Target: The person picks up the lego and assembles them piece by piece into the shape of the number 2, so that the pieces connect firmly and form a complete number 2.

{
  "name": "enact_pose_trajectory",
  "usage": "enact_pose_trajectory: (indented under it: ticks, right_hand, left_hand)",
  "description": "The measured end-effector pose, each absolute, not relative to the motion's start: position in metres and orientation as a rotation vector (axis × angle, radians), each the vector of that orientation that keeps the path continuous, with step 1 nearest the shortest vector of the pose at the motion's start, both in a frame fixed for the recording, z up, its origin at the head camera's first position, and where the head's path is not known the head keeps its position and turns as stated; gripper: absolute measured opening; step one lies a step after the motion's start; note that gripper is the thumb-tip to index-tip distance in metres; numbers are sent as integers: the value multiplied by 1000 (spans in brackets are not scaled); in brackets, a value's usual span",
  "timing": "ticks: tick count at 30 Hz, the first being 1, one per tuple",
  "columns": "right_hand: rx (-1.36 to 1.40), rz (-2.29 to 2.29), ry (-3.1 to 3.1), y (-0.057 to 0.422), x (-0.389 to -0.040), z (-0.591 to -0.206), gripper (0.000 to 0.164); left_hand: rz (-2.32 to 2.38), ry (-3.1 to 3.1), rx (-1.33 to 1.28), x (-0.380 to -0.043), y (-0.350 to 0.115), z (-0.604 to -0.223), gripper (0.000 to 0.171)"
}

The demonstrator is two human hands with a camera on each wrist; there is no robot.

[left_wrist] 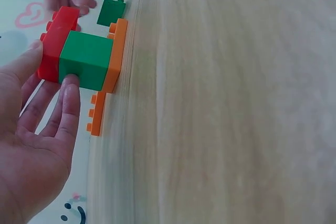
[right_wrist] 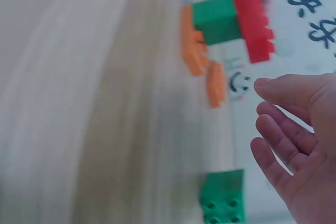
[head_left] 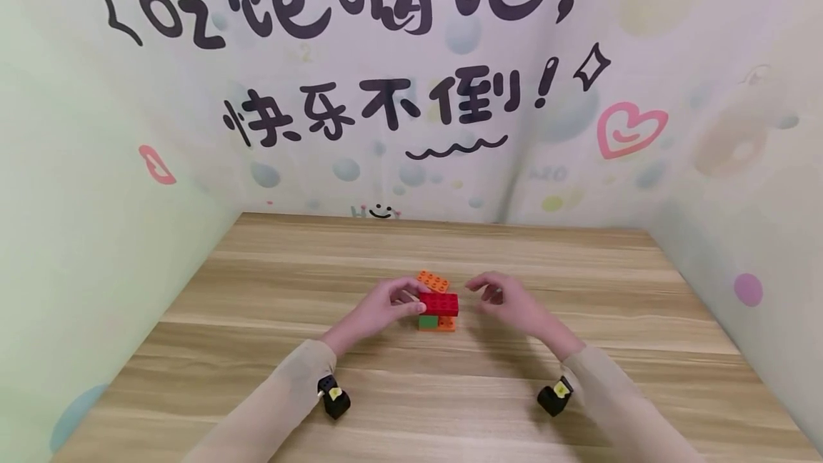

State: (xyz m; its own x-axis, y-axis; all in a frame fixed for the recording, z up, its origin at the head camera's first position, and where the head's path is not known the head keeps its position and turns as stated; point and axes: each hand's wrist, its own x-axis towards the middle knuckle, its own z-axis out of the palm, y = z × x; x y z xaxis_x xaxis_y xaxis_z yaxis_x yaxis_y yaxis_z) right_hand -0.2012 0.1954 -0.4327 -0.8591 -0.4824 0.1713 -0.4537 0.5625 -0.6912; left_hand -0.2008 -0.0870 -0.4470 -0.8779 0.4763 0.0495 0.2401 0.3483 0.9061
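A red building brick (head_left: 440, 304) lies across a green brick (left_wrist: 86, 60), which stands on an orange plate (left_wrist: 116, 56). My left hand (head_left: 386, 306) grips the red brick at its left end, thumb on the near side, with other fingers against the green brick. To the right of this stack hovers my right hand (head_left: 511, 302), its fingers loosely bent and nothing held. Below it, a second green brick (right_wrist: 223, 198) rests on the table, hidden behind the hand in the head view.
Just behind the stack lies another orange plate (head_left: 434, 281), studs up. The wooden table (head_left: 411, 406) meets a printed back wall (head_left: 360, 184) and walls at both sides. Small black cameras (head_left: 334, 399) sit on both wrists.
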Motion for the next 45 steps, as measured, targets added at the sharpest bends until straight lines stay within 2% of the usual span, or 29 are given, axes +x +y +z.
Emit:
enact_pose_trajectory:
  ticks: [12,31,45]
  right_hand:
    - [-652,-1228,2964,226,-204,-421,38]
    - [-466,-1254,3029,239,-198,-442,48]
    - [-452,-1130,3017,243,-199,-455,60]
  left_hand:
    - [1542,2404,671,-200,-87,-449,25]
    - [1547,2409,681,-199,-88,-449,25]
    - [1537,2414,670,-198,-88,-448,25]
